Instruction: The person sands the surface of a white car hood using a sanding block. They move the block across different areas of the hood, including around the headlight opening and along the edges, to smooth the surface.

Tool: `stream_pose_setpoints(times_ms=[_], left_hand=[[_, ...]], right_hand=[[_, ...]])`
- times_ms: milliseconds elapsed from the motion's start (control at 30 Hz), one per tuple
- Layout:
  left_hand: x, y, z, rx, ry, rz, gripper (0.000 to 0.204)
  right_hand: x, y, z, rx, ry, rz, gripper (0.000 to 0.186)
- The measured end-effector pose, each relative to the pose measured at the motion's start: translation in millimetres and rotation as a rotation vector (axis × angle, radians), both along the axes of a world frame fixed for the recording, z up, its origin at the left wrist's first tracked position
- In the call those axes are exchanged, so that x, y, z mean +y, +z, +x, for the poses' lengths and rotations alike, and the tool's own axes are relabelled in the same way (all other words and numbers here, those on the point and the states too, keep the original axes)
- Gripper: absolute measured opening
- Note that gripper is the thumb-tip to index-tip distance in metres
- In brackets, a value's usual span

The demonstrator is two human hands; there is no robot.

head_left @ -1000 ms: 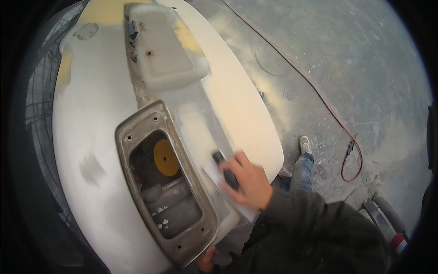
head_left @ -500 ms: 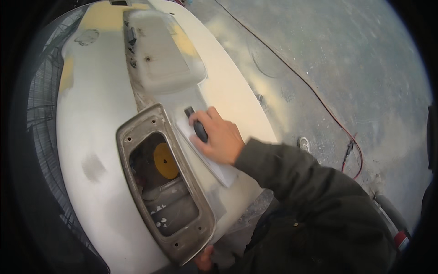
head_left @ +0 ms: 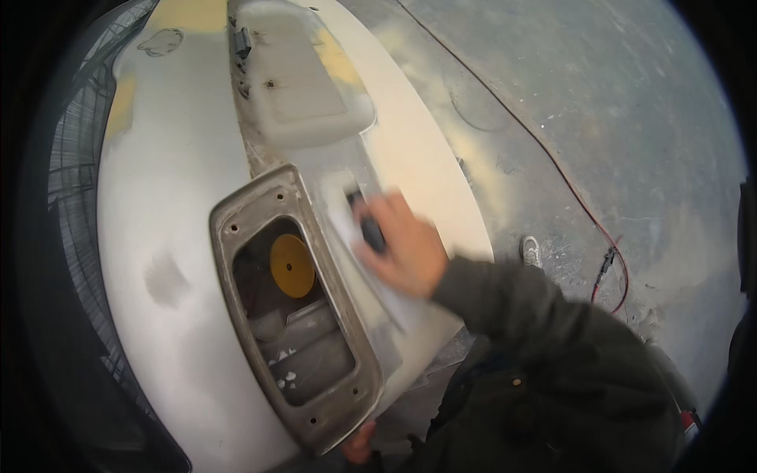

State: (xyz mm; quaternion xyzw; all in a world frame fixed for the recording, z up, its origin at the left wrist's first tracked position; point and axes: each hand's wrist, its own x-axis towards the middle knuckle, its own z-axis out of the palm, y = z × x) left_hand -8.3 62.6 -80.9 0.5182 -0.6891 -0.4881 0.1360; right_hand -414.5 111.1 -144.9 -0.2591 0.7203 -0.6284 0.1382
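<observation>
My right hand is closed round the black handle of a long, pale sanding block. The block, blurred by motion, lies along the primed car body panel, just right of a tail light opening. That opening has a bare, brownish metal frame with screw holes in its corners. Inside it show a yellow disc and several white scraps. At the frame's lower end, my left hand rests against the panel edge; most of its fingers are hidden.
Beyond the opening lies a recessed plate area with a small dark fitting. Yellowish filler patches mark the panel. A reddish hose with a connector runs over the grey floor. A shoe shows beside my right sleeve.
My right hand and the sanding block have shifted right and slightly nearer over the panel. The whole view has moved a little too. My left hand stays at the panel edge.
</observation>
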Motion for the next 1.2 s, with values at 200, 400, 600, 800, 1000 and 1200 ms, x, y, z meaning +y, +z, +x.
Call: stream_pose_setpoints(times_ms=[200,400,600,800,1000,1200], left_hand=[[-6,2,29,0.001,-0.046,-0.053,0.055],[-3,11,-4,-0.127,0.03,0.088,0.056],[0,14,7,-0.156,-0.007,0.089,0.038],[2,7,-28,0.014,0.093,0.117,0.04],[13,-6,-25,-0.073,0.17,-0.011,0.033],[83,54,-77,-0.766,-0.513,-0.167,0.037]], right_hand=[[0,4,11,-0.007,0.055,0.077,0.032],[3,0,-2,-0.006,-0.029,0.039,0.033],[0,3,5,-0.018,0.035,0.103,0.033],[-6,11,-5,-0.066,-0.026,0.086,0.036],[107,-9,80,-0.24,0.167,0.033,0.039],[183,-47,-3,-0.212,-0.163,-0.113,0.037]])
